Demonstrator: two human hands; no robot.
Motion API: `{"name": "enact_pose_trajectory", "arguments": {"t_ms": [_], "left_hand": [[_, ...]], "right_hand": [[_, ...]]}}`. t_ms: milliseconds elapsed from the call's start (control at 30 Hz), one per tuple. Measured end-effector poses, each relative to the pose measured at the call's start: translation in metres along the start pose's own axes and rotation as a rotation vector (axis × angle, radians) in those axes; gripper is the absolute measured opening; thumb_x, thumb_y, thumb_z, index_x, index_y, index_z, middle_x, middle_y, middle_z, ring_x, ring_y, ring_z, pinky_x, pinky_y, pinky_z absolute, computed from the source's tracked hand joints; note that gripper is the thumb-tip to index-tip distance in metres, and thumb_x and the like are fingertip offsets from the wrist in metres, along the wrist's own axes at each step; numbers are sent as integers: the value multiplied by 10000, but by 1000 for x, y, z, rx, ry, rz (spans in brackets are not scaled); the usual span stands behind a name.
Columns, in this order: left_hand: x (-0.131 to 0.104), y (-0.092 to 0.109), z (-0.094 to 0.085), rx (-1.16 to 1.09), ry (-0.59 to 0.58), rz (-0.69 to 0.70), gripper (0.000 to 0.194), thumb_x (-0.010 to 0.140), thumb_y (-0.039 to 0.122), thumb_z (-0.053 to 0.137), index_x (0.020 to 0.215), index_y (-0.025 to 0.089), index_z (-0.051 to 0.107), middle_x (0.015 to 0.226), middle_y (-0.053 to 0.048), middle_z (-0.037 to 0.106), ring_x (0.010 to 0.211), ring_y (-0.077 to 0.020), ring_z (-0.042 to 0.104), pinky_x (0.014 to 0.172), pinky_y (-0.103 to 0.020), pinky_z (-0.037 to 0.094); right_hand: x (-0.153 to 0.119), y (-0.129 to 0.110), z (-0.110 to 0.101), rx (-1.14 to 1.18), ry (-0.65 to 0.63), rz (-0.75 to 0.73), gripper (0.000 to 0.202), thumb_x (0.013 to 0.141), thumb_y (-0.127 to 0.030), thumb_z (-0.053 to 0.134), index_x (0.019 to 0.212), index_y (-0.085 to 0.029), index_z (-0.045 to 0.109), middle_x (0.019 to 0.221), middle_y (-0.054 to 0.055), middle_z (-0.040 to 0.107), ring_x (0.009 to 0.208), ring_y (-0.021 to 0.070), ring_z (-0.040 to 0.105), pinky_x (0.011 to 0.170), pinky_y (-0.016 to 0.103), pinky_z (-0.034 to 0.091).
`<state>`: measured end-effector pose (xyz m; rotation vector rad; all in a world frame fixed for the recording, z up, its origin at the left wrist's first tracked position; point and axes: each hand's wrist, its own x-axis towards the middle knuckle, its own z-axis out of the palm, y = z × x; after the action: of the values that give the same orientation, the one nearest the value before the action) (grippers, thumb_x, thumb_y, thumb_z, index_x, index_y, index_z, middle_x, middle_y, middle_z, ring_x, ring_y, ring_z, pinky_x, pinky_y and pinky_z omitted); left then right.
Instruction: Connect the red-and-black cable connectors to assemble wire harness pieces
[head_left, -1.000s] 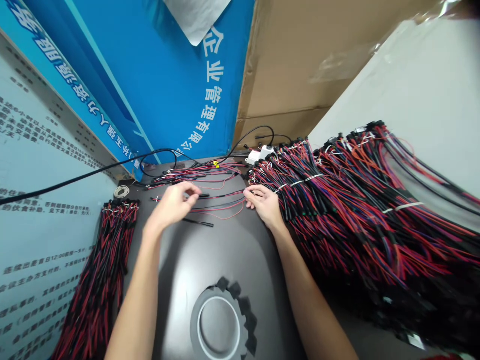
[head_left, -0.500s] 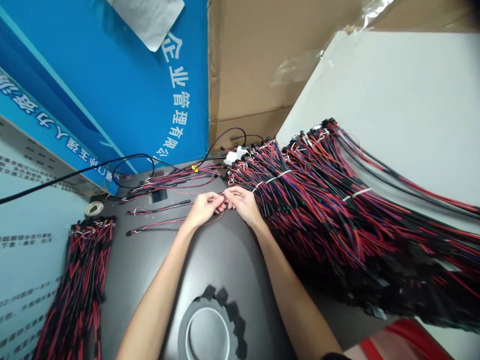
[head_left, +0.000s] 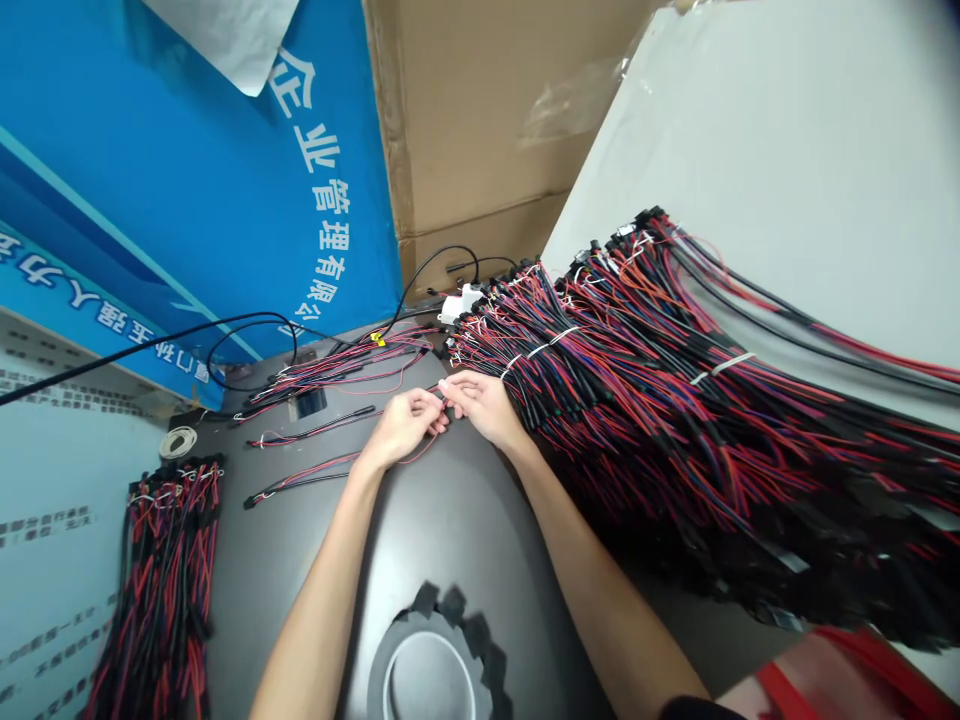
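My left hand [head_left: 407,424] and my right hand [head_left: 480,404] meet over the grey table, fingertips pinched around a thin red and black wire harness [head_left: 352,460]. Its connector end lies to the left on the table, and a loose red wire curves below my left hand. The part between my fingertips is too small to make out. Another wire harness [head_left: 315,428] lies just behind it. Farther back rests a loose pile of wires [head_left: 337,362] with a yellow tag.
Large tied wire bundles [head_left: 600,370] fill the right side. Another bundle [head_left: 169,580] stands at the left, near a white coil [head_left: 178,443]. A grey tape roll [head_left: 379,672] with black pieces on its edge lies in front, between my forearms. Cardboard [head_left: 480,120] rises behind.
The camera view has shifted and tilted a little. My hands stay together on the harness, with only small finger movements.
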<state>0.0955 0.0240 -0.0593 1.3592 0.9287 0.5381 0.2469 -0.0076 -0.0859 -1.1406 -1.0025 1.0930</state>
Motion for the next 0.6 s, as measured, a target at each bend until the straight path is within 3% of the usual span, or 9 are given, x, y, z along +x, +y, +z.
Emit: {"name": "enact_pose_trajectory", "arguments": {"t_ms": [133,400,600], "left_hand": [[-2,4,-2,2,-30,-9,218,798,315,628,814,108,563,734,-62,650,635,-112,606,648,-245,480],[-4,5,-9,63,-80,23,463,769,542,666,887,96,628,833,-95,661,698,-127,595,655,-249,464],[-6,5,-10,255,-54,105,402,856,492,562,911,102,647,834,-91,666,689,-129,583,637,-241,458]], "right_hand": [[0,-3,1,11,2,3,436,688,-526,757,817,-122,651,652,28,600,504,92,495,494,240,405],[-1,-5,-1,51,-21,12,425,681,-506,764,817,-120,646,648,19,592,498,86,491,483,231,391],[-1,-6,0,56,-19,18,425,668,-498,771,807,-117,646,645,13,586,494,81,484,490,232,388]]}}
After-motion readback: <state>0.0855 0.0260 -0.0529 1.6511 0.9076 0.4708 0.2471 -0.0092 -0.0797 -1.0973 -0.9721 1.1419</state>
